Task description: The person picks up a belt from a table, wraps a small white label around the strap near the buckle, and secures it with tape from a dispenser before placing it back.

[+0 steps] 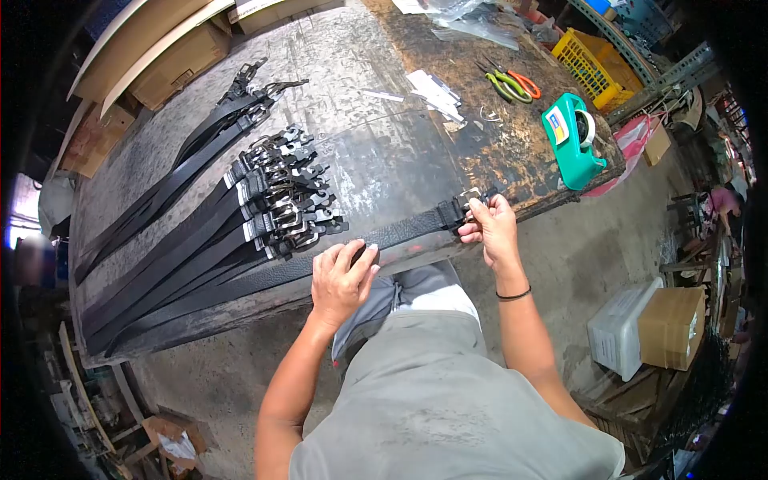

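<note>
Right hand point(492, 230) pinching metal buckle point(472, 194); belt point(404, 230) black, pebble-grained.

No wording coming out readable. White label point(558, 126) with blue and yellow areas sitting on green tape dispenser point(576, 164), its print blurring. Dark mark point(182, 78) showing on cardboard carton point(162, 86) at upper left, too small for making out. Pale patch point(693, 326) showing on cardboard box point(666, 328) at right, any lettering blurring. Pale bands point(249, 230) wrapping black belts point(164, 252), likewise unreadable.
</note>
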### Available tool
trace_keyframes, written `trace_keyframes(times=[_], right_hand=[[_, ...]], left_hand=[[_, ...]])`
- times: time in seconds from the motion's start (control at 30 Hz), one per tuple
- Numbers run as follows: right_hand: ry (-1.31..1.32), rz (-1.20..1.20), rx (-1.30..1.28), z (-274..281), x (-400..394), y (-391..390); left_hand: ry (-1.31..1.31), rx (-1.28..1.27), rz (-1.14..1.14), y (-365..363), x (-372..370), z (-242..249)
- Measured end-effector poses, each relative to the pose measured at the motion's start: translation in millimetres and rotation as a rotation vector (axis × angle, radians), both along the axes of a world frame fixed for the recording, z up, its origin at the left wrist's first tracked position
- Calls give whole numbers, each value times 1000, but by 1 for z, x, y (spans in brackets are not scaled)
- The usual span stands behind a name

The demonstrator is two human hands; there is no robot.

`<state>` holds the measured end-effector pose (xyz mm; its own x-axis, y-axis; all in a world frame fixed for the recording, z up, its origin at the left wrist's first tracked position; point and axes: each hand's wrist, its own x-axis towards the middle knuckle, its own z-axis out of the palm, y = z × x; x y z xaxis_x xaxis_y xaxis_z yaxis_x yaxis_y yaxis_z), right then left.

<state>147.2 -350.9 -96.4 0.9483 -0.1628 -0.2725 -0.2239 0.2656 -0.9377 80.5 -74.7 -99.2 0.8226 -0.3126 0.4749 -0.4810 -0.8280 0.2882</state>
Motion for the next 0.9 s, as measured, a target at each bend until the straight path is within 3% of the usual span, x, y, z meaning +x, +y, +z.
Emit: trace_keyframes(times=[0.73, 0.9], right_hand=[[21, 15, 78, 2, 3, -4], [23, 30, 71, 0, 4, -5]], left_hand=[[182, 219, -101, -39, 22, 21], [118, 237, -110, -49, 28, 19]])
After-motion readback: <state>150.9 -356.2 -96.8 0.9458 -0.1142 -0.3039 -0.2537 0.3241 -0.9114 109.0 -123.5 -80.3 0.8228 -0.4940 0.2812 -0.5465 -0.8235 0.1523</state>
